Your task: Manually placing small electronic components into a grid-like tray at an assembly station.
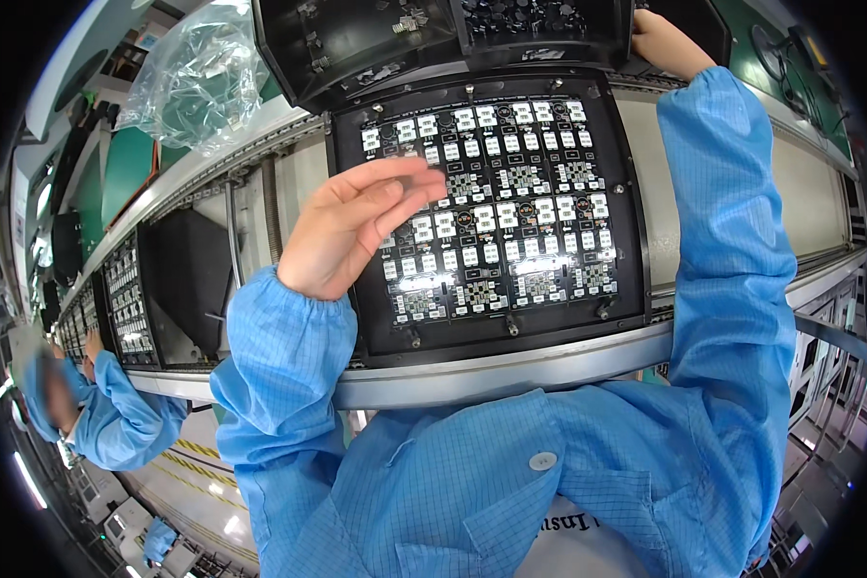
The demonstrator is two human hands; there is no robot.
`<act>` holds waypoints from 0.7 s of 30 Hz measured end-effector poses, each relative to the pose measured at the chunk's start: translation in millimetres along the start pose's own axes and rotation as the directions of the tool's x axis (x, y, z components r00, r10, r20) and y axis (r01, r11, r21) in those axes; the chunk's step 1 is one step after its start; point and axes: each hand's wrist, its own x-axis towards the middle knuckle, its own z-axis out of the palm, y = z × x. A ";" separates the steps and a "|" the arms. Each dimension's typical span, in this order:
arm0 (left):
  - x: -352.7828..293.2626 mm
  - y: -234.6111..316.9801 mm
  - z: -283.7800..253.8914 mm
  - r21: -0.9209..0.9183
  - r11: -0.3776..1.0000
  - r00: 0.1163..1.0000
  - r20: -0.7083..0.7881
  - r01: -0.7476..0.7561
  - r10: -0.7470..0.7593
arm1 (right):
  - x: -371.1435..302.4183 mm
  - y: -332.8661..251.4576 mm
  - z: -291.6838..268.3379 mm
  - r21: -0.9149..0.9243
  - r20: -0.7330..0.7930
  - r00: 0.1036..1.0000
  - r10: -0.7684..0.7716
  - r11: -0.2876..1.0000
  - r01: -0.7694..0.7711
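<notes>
A black tray [342, 318] lies before me on the line, holding rows of circuit boards [525, 180] with many white parts. Over its left half hovers my left hand [342, 226], thumb and fingers drawn together in a pinch. Whatever is between those fingertips, if anything, is too small to make out. At the upper right my right hand [672, 44] is beside the right wall of a black bin [549, 56], its fingertips hidden. One bin compartment holds small dark round parts [525, 17]; the left compartment has scattered small light-coloured pieces [409, 21].
A clear plastic bag [202, 82] lies beyond the tray at the upper left. A metal rail [511, 369] runs along my side. Farther left, another person in blue [116, 414] works at similar trays [128, 299]. A black round-headed device [775, 48] stands at the far right.
</notes>
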 end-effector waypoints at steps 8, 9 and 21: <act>4.3 -2.8 -5.8 0.214 0.975 0.996 0.058 0.054 -0.067 | 9.1 20.5 9.1 0.517 -0.378 0.764 -0.523 0.565 0.643; 3.7 -4.9 -5.4 0.216 0.975 0.996 0.054 0.057 -0.070 | 5.0 1.9 8.0 0.520 -0.379 0.764 -0.522 0.563 0.642; 5.3 -18.2 3.9 0.467 0.857 0.976 0.106 -0.219 0.191 | -9.2 -23.5 3.9 0.048 -0.492 0.867 0.075 0.997 -0.059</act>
